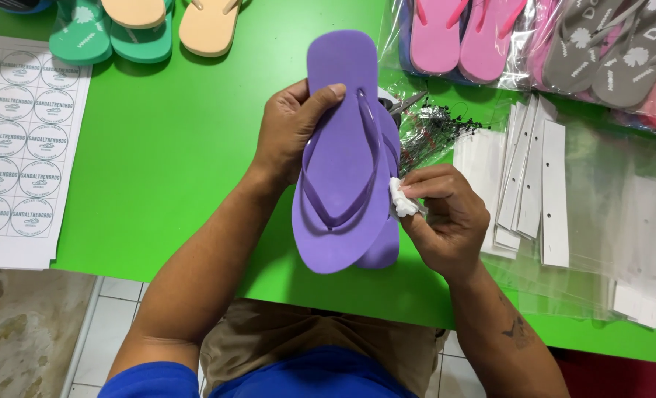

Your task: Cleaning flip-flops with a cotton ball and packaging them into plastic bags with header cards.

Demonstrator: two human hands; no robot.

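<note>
A pair of purple flip-flops (343, 169) is stacked one on the other above the green table (173, 162). My left hand (287, 133) grips the pair at its left edge, thumb on the top sole near the strap. My right hand (446, 217) is at the pair's right edge and pinches a small white plastic piece (402, 200) against the side of the flip-flops.
A sheet of round stickers (18, 140) lies at the left. Green and peach flip-flops (144, 26) sit at the top. Bagged pink and grey flip-flops (549, 40) lie top right. White card strips (538, 180), clear bags and a bundle of thin black ties (435, 125) lie on the right.
</note>
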